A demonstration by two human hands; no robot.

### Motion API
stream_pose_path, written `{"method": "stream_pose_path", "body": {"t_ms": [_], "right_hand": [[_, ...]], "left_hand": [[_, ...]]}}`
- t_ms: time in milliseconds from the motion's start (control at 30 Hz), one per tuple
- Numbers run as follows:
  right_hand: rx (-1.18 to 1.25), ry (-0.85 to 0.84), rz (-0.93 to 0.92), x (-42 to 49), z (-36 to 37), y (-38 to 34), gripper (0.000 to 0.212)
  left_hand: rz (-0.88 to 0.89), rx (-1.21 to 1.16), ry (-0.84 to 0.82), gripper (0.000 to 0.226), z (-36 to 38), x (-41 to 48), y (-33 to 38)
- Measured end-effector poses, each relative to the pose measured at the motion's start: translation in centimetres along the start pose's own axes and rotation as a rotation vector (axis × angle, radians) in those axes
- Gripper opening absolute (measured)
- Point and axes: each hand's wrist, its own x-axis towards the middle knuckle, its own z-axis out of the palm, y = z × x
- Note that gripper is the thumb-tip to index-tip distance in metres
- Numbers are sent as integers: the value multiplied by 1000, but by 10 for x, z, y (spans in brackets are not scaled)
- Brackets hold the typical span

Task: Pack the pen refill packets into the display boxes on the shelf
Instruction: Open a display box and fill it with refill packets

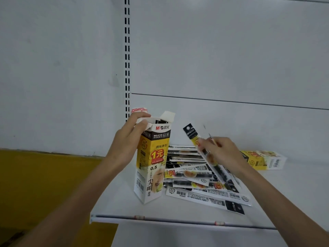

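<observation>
A tall yellow and white display box (152, 164) stands upright on the white shelf (178, 209), its top flaps open. My left hand (130, 138) grips the box at its upper left edge, fingers on a flap. My right hand (219, 150) pinches a long pen refill packet (191, 133) tilted with its black end up and toward the box, above a loose pile of refill packets (199, 177) lying to the right of the box. A black packet top shows inside the open box.
A second display box (261, 159) lies on its side at the right rear of the shelf. A slotted upright (127, 50) runs up the white back panel. A yellow wall (44, 184) is at lower left. The shelf's front edge carries a rail (178, 220).
</observation>
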Motion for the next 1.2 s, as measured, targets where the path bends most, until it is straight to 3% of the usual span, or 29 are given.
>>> {"method": "stream_pose_path", "body": {"t_ms": [167, 267, 467, 633, 733, 833, 1000, 1067, 1133, 1200], "right_hand": [[70, 35, -12, 7, 4, -10, 28], [244, 51, -37, 11, 3, -33, 5], [366, 245, -265, 19, -18, -99, 44], [647, 205, -476, 14, -26, -135, 26], [584, 59, -562, 11, -23, -141, 14], [473, -75, -567, 11, -21, -138, 19], [16, -324, -511, 10, -14, -134, 8], [-78, -435, -442, 10, -5, -128, 24], [16, -385, -411, 10, 1, -121, 47], [183, -241, -438, 11, 5, -114, 45]], "left_hand": [[-12, -39, -18, 9, 0, -5, 1], [-20, -88, -47, 13, 1, -8, 2], [3, -151, -54, 19, -2, -14, 4], [49, -227, -151, 17, -1, -20, 6], [88, -236, -179, 27, 0, -21, 7], [99, -247, -174, 26, -1, -24, 9], [108, -127, -150, 36, -2, -26, 13], [110, -64, -124, 31, -1, -25, 14], [109, 129, -14, 28, -2, -22, 8], [145, 373, 142, 34, -8, -18, 2]]}}
